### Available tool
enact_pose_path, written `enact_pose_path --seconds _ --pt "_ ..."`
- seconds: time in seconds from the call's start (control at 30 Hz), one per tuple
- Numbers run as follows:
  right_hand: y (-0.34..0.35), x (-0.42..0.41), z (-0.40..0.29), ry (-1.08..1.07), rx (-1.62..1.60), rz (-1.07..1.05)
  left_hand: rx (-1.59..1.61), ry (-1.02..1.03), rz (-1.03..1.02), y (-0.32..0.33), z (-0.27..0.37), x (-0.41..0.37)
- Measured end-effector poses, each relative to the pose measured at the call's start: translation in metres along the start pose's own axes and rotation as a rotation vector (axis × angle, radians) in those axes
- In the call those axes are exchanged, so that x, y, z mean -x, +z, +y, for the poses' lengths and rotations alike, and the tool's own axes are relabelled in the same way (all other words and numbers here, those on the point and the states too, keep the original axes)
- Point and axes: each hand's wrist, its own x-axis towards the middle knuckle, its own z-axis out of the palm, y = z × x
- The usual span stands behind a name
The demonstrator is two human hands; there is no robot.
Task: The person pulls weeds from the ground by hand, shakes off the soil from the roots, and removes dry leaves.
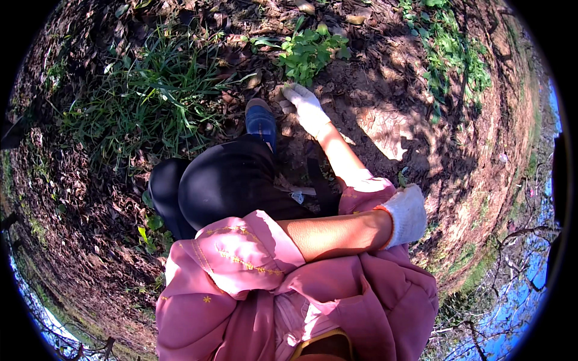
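My right hand [305,108], in a white knit glove, reaches to the ground just below a low leafy green plant [311,52]. Its fingers look spread, with greenish colour at the tips and no object plain between them. My left hand [408,216], gloved in white with an orange cuff edge, crosses my body to the right. Its fingers are turned away and hidden. A small green sprig [402,177] shows at the top edge of that glove; whether it is held cannot be seen.
My blue shoe [261,122] stands left of my right hand. A grass clump [153,90] grows at the left, leafy weeds [445,58] at the upper right. Dry leaves cover much of the soil. A dark strap [319,185] and a pale crumpled scrap [297,196] lie by my leg.
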Motion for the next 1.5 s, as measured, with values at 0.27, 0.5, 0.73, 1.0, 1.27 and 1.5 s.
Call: enact_pose_path --seconds 0.27,0.5,0.73,1.0,1.27,1.5 --pt "-0.003 0.011 0.017 0.029 0.067 -0.089 -0.038 0.031 -0.056 0.0 -0.002 -0.003" --pt "0.027 -0.039 0.004 0.044 -0.338 0.111 -0.273 -0.13 0.105 0.015 -0.002 -0.004" --pt "0.016 -0.079 0.001 0.107 -0.623 0.295 -0.349 -0.178 0.208 0.012 -0.005 0.004" --pt "0.004 -0.041 0.01 0.112 -0.565 0.233 -0.367 -0.105 0.072 0.013 -0.003 -0.002" --pt "-0.006 0.019 -0.003 0.031 0.13 -0.032 -0.328 -0.062 0.165 0.032 0.0 -0.011" --pt "-0.042 0.02 -0.009 -0.423 0.398 0.559 0.094 0.227 0.075 0.03 -0.031 -0.018"
